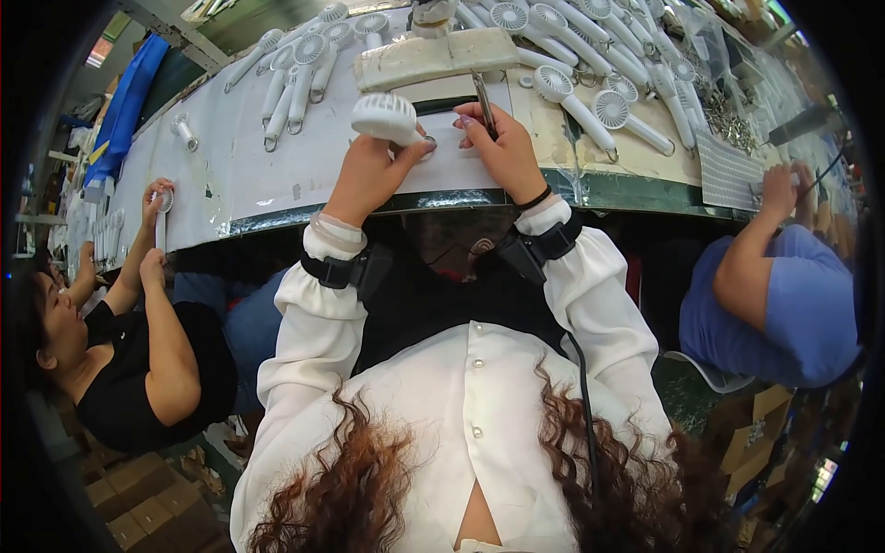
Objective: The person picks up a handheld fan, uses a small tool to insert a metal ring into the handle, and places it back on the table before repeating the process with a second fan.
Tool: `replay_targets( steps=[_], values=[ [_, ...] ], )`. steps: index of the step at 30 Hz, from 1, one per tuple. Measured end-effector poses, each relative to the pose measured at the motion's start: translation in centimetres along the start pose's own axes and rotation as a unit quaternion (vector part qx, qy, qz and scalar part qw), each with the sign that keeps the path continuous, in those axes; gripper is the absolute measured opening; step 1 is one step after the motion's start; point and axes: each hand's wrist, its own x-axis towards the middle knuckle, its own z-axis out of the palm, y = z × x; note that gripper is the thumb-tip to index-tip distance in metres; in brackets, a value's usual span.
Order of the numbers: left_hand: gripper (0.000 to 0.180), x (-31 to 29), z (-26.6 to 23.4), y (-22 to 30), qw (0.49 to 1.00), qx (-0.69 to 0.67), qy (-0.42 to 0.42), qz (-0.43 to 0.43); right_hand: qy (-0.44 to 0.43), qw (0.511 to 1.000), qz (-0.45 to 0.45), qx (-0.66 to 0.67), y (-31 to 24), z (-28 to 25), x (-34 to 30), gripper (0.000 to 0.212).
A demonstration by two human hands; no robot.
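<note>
My left hand (369,175) is closed around the handle of a small white handheld fan (383,115), its round grille head raised above my fingers. A small dark bit shows at my left thumb tip, too small to name. Close by, my right hand (505,152) grips a slim metal tool (483,100) that looks like tweezers, its far end pointing away from me. The fingertips of both hands face each other a short gap apart over the white-covered worktable (304,175). Most of the fan's handle is hidden by my left hand.
Ahead lies a worn cream block (433,61). White fans (309,51) are piled at the far left, and more fans (610,109) at the right beside metal rings (728,124). Co-workers sit at my left (157,359) and right (774,295). The table's green edge (452,198) is before me.
</note>
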Motion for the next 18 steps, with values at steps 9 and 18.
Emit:
replay_targets(
  steps=[9,18],
  values=[
    [0.047,2.9,1.3,-1.6,0.997,0.068,0.021,-0.042,-0.003,1.000,-0.010,-0.003,0.2,-0.1,0.1,0.025],
    [0.049,1.2,1.5,-1.1,0.998,0.063,0.018,-0.011,0.001,1.000,-0.002,0.008,0.2,0.0,0.0,0.024]
  ],
)
